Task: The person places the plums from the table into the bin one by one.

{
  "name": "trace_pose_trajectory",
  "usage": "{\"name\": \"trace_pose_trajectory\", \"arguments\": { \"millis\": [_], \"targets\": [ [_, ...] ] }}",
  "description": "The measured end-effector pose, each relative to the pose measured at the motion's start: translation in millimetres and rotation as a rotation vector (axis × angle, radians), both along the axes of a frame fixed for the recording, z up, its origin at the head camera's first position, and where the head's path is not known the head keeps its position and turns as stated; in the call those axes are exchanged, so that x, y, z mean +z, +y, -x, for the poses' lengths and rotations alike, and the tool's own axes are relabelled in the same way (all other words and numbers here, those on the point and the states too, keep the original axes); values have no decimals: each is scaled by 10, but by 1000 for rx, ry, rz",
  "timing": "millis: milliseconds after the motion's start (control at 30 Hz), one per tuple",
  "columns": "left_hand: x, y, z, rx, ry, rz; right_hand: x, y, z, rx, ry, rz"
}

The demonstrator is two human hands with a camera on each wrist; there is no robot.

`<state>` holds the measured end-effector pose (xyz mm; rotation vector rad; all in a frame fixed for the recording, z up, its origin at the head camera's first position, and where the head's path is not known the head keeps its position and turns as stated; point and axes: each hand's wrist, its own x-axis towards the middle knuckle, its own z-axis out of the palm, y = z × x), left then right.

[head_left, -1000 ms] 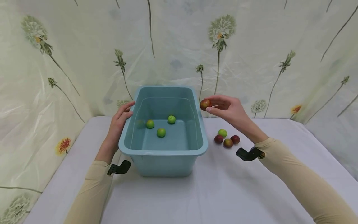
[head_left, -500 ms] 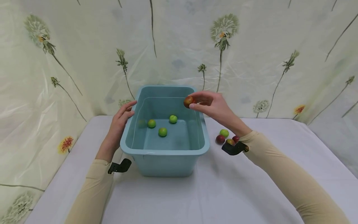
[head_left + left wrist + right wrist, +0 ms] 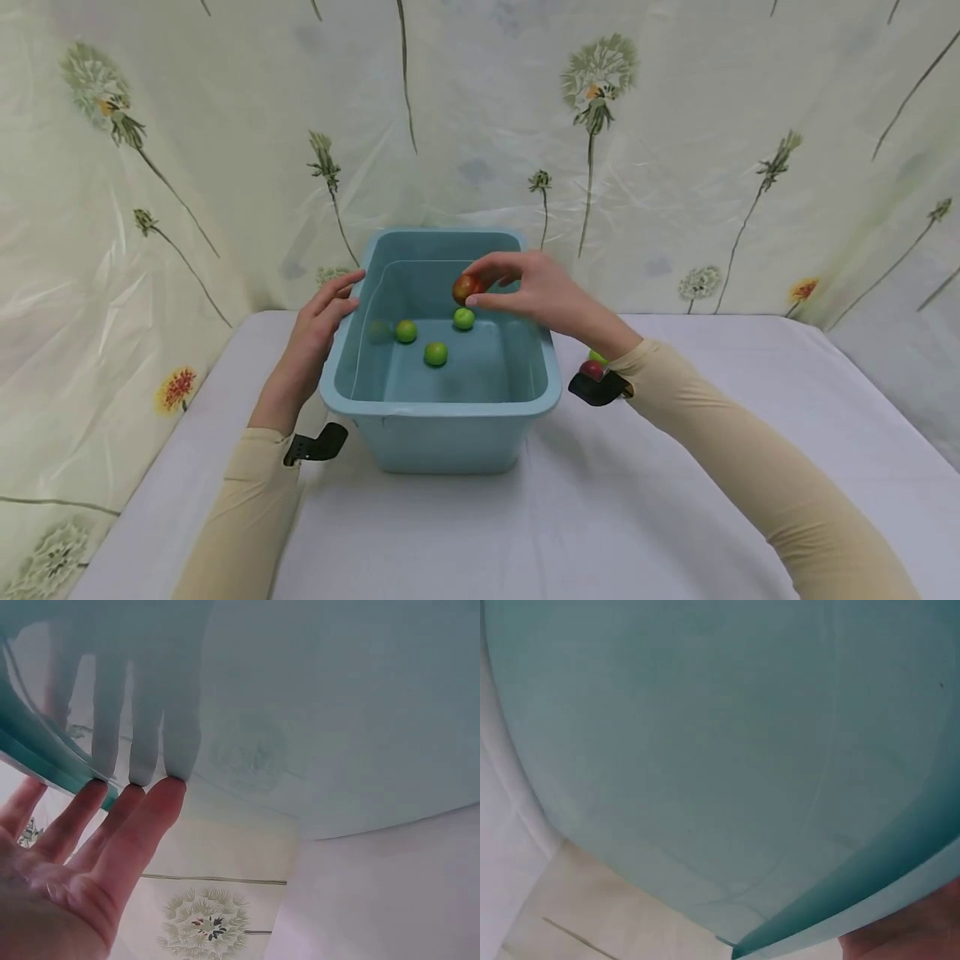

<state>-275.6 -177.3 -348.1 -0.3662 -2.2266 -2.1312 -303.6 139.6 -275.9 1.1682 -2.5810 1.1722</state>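
A blue plastic tub (image 3: 442,408) stands on the table, with three green plums lying on its floor: one at left (image 3: 406,331), one nearer (image 3: 436,353), one farther back (image 3: 463,318). Over the tub's inside, my right hand (image 3: 536,292) pinches a reddish-brown plum (image 3: 467,288) between thumb and fingers. My left hand (image 3: 313,333) rests against the left side of the tub. In the left wrist view its fairly straight fingers (image 3: 142,832) touch the outer wall. The right wrist view shows mainly the tub's wall (image 3: 690,750); the held plum is out of sight there.
Right of the tub, a dark red plum (image 3: 592,369) and a green one (image 3: 597,357) show partly behind the right wrist's black camera mount (image 3: 600,389). A white cloth (image 3: 675,500) covers the table. Behind hangs a dandelion-patterned curtain (image 3: 465,108).
My right hand has carried the reddish-brown plum leftward, from beyond the tub's right rim to over its inside. Its forearm now hides some of the plums on the table. The left hand stays put.
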Motion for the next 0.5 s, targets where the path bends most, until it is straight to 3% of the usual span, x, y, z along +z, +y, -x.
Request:
{"name": "trace_pose_trajectory", "arguments": {
  "millis": [267,500],
  "targets": [
    [-3,-2,4,8,-15,20,-34,-65,-4,19,-45,-172],
    [-6,-2,7,3,-7,10,-58,-73,-3,25,-47,-209]
  ]
}}
